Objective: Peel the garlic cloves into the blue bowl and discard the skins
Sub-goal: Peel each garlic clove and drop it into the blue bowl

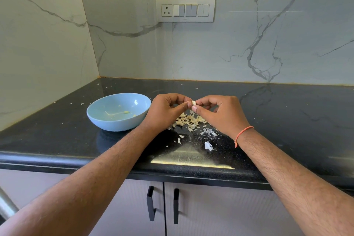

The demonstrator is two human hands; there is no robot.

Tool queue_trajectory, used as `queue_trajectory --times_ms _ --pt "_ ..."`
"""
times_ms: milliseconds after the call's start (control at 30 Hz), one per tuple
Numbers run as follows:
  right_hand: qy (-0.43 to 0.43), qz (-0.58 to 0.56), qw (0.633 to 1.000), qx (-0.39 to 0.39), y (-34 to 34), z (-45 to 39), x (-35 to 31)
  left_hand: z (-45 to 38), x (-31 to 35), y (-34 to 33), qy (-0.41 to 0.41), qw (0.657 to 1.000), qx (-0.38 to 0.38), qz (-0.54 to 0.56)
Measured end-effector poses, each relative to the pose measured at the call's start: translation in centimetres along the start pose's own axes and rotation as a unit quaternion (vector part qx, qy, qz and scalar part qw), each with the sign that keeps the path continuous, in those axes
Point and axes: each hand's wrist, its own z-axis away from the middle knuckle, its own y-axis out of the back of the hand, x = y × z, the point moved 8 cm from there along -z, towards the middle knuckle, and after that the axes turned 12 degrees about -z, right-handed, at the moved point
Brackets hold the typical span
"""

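Both hands pinch one garlic clove above the black countertop, partway through peeling.

Near the countertop's front edge lie papery garlic skins (191,121), light and likely to scatter, so best swept up together. Above them the left hand (164,110) and right hand (222,114) hold the garlic clove (193,102) between curled thumb and fingertips; it looks small, firm and probably slick once bare, best gripped at its ends. The blue bowl (99,115) sits just left, touching the left hand's wrist side or nearly so, holding a few pale scraps.

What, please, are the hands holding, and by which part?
Both hands, left hand and right hand, pinch one small pale garlic clove at its opposite ends.
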Motion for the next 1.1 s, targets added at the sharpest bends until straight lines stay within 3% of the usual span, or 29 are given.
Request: queue_trajectory --times_ms 700,1100 --pt "-0.003 0.013 0.999 0.034 0.5 -0.4 0.6 0.2 -0.1 -1.3 0.045 0.995 -0.083 0.031" --pt "-0.002 0.009 1.0 0.011 0.3 -0.2 0.2 0.4 0.4 -1.1 0.052 0.996 -0.075 0.019"
